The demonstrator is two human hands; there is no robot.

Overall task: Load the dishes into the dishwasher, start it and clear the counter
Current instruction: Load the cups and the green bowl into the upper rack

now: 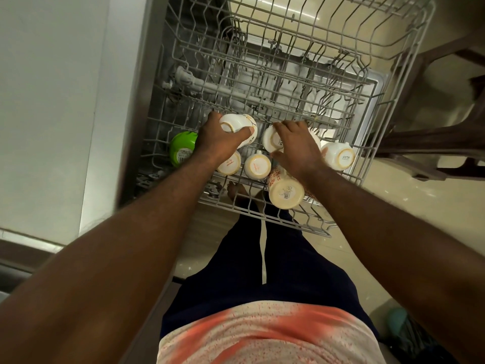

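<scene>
The dishwasher's upper wire rack (372, 106) is pulled out below me. My left hand (219, 141) grips an upside-down white cup (240, 126), fingers and thumb curled round it. My right hand (294, 145) lies over another inverted white cup (271, 139), fingers curled on it. Around them stand more inverted cups: two small ones (257, 166) (229, 164), a tall patterned mug (286, 191), and one marked SISTA (341, 156). A green bowl (182, 151) sits at the rack's left side.
The lower rack (341, 30) shows beneath the upper one. A grey cabinet wall (52, 101) stands on the left, with the counter edge (29, 245) at lower left. A dark wooden chair (433, 143) is on the right. My foot (236, 191) shows through the rack on the tiled floor.
</scene>
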